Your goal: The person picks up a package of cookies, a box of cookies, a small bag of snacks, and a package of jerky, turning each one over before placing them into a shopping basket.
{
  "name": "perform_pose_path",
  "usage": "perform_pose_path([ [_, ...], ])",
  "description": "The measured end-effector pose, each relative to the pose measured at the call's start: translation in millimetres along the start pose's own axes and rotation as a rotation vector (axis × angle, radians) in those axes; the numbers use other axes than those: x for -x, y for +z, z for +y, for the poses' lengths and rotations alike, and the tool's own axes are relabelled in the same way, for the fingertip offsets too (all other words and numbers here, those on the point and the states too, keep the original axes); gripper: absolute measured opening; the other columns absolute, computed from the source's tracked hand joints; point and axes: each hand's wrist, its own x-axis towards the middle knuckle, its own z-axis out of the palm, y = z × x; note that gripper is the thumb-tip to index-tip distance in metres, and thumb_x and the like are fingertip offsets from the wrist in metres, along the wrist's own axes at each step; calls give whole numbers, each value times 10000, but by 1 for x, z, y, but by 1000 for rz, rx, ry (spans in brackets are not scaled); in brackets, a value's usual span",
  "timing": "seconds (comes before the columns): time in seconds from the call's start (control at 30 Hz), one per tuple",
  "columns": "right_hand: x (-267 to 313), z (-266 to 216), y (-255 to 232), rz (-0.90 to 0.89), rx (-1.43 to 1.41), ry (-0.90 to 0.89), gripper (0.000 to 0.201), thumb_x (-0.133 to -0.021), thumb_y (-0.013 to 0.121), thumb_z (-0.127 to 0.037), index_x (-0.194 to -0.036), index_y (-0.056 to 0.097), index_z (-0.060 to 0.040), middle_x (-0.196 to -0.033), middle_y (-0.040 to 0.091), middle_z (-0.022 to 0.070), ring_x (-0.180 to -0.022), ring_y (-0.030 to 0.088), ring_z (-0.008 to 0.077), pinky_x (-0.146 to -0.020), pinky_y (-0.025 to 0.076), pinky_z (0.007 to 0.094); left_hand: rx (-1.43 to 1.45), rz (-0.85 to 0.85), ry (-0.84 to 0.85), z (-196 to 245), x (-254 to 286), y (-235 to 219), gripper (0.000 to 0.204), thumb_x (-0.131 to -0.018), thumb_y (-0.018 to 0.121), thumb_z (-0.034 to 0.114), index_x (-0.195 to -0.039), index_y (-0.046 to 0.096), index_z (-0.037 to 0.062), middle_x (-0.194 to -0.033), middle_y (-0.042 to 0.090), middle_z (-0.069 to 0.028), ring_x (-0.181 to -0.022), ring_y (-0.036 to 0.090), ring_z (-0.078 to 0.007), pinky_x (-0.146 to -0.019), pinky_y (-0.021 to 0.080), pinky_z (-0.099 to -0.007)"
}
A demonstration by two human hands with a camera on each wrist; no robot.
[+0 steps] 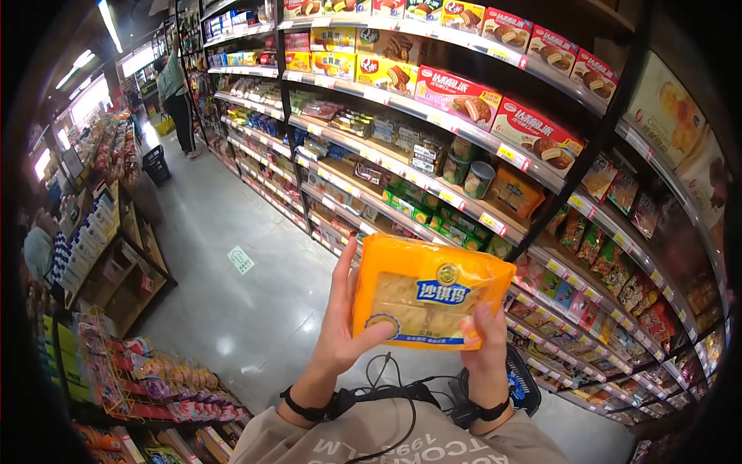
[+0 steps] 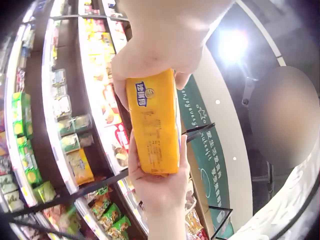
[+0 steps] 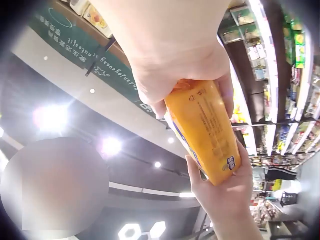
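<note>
An orange packet [image 1: 433, 298] with a clear window and blue label is held up in front of the chest in the head view. The left hand [image 1: 340, 325] grips its left end, thumb on the front face. At the lower right corner the right hand [image 1: 487, 344] holds it, thumb also across the front. A narrow printed side of the packet [image 2: 154, 125] shows between both hands in the left wrist view. In the right wrist view the packet [image 3: 205, 132] slants between the right hand [image 3: 182, 65] above and the left hand [image 3: 225, 192] below.
Store shelves [image 1: 433, 116] with boxes and bags line the right side. A snack rack [image 1: 162, 379] and a display stand [image 1: 116, 263] are on the left. A person [image 1: 176, 100] stands far down the aisle near a dark basket [image 1: 156, 165]. Another basket [image 1: 522, 383] is beside the body.
</note>
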Motion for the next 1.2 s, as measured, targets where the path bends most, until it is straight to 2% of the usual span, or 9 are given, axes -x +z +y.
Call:
perform_pose_path([
  [0.07,1,1,3,-25,-64,4,500,-962,691,-249,-1370,485,-46,-1187,635,66,-904,639,133,-778,518,243,-77,-76,42,12,-1,-4,961,-831,734,130,-1598,174,-13,-1550,381,-190,-1435,393,-282,-1183,302,-377],
  [0.23,15,13,7,1,-27,61,515,-981,655,-211,-1424,458,-36,-1315,606,97,-1201,607,197,-1020,484,339,-101,44,-30,1,21,-10,903,-850,709,109,-1587,205,-26,-1565,365,-184,-1440,387,-264,-1181,309,-375],
  [0.33,14,21,-1,-15,-91,155,497,-994,633,-203,-1424,454,-32,-1341,594,101,-1198,607,198,-1015,489,338,-141,60,-67,6,25,-6,847,-876,664,75,-1584,210,-28,-1564,371,-173,-1437,392,-254,-1180,312,-367],
  [0.5,18,22,5,20,-33,86,491,-1020,592,-260,-1428,458,-22,-1348,612,116,-1186,638,223,-1015,515,365,-140,64,-60,11,27,-4,834,-870,654,65,-1579,223,-27,-1563,372,-170,-1437,393,-253,-1181,316,-367],
  [0.8,26,18,5,2,-52,81,522,-985,641,-202,-1435,441,-31,-1350,583,99,-1208,597,198,-1014,480,334,-145,50,-26,4,31,-9,873,-840,680,74,-1580,226,-16,-1543,386,-178,-1418,412,-262,-1165,348,-381],
  [0.9,25,14,7,32,-51,83,507,-986,639,-186,-1429,444,-34,-1337,587,96,-1190,604,196,-1001,487,329,-105,151,-78,9,31,0,908,-818,758,127,-1573,267,12,-1535,399,-205,-1405,438,-311,-1155,361,-422],
  [1.0,17,17,10,103,-67,49,482,-983,648,-173,-1407,458,-46,-1286,599,78,-1146,614,181,-961,505,315,-1077,203,266,9,31,-13,1027,-726,853,168,-1564,279,15,-1538,416,-240,-1419,433,-347,-1156,361,-441],
  [1.03,15,21,9,140,-56,44,474,-981,653,-169,-1399,463,-51,-1265,603,70,-1130,616,175,-945,511,310,-1148,195,430,4,30,-17,1047,-665,920,214,-1535,362,48,-1551,393,-268,-1429,409,-410,-1142,354,-525],
  [1.2,8,34,13,199,4,44,461,-994,628,-178,-1407,474,-43,-1302,614,84,-1167,624,191,-1009,491,330,-1471,-167,310,9,29,-9,847,-677,906,316,-1424,553,127,-1564,372,-279,-1458,360,-447,-1156,244,-650],
])
